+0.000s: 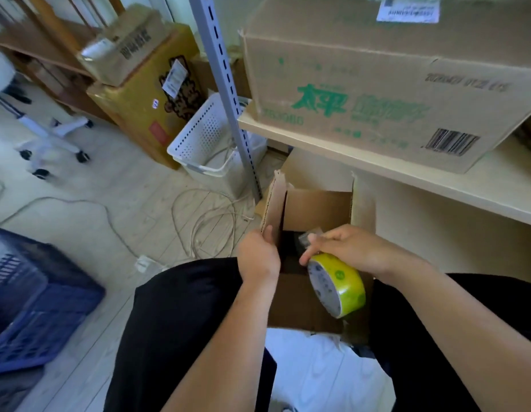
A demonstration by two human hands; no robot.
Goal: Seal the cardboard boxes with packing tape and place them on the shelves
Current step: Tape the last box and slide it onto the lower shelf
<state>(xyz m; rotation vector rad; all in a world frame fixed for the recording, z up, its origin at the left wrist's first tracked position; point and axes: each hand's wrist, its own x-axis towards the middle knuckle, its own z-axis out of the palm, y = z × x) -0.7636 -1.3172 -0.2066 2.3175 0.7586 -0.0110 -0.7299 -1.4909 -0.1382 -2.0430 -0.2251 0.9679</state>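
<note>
Early stage: left hand [258, 257] grips a flap of the open, untaped box [314, 209]; right hand [344, 248] holds the tape roll [337, 285]; one box [377, 84] already shelved.

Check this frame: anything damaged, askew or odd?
Yes. Loose white cables lie tangled on the floor beside the open box, whose flaps stand up unsealed. The big box on the shelf has a torn top-left corner.
</note>
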